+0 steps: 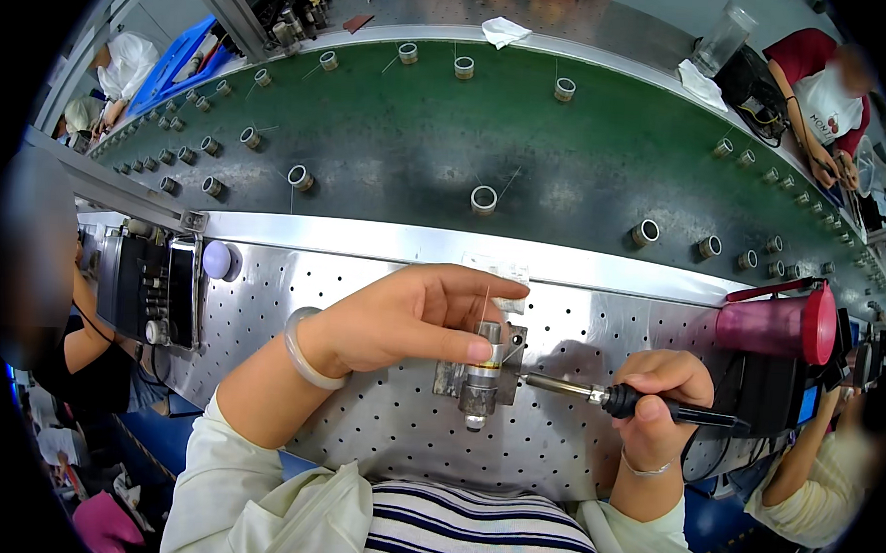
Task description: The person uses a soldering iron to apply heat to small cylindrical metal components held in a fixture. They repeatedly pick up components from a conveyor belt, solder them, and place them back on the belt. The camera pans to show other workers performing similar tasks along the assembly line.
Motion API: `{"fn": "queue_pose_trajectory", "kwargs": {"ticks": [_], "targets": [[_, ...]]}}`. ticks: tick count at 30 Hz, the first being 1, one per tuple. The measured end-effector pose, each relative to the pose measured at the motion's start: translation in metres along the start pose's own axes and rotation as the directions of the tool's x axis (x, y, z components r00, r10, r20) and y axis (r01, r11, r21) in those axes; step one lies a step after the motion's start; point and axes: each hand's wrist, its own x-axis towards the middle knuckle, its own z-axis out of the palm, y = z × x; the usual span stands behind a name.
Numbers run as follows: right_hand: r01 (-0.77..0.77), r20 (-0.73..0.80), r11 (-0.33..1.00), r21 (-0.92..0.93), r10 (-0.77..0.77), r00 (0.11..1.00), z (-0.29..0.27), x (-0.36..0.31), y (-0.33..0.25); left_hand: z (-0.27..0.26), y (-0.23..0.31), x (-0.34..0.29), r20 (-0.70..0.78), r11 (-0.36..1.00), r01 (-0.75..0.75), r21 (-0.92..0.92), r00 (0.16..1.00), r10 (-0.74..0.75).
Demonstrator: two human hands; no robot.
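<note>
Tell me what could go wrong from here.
Burn: the soldering iron in the right hand points toward the metal cylinder, close to the thumb of the left hand; if it is hot, a slip could hurt.
Shift: that thumb lies on the cylinder, so a twitch might move it.
Knock: the pink container is beyond the right hand; a wide sweep might hit it.

At about 2 o'clock we make out dark printed lettering on a co-worker's white top [828,117], set above a red fruit motif. Near the centre, toward 5 o'clock, the metal cylinder [483,378] carries a banded marking too small for us to read. Between 3 and 4 o'clock, a small blue screen [807,404] shows nothing we can make out.
</note>
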Motion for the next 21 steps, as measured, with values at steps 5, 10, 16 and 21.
{"fn": "queue_pose_trajectory", "kwargs": {"ticks": [5,10,16,21], "targets": [[0.003,0.059,1.000,0.024,-0.005,0.998,-0.002,-0.002,0.003,0.005,0.010,-0.003,0.017,0.998,0.066,-0.004,0.998,-0.066],[-0.032,0.057,0.998,0.048,0.029,0.998,0.001,-0.002,0.004,0.002,0.000,0.001,0.078,0.997,-0.069,0.019,0.995,0.067],[-0.053,0.066,0.998,0.024,0.051,0.996,0.001,-0.003,0.006,0.002,-0.003,0.005,0.145,0.976,-0.215,-0.030,0.965,0.217],[-0.053,0.069,0.998,0.016,0.051,0.996,-0.001,-0.004,0.007,-0.005,-0.003,0.004,0.159,0.972,-0.231,0.037,0.962,0.223]]}}
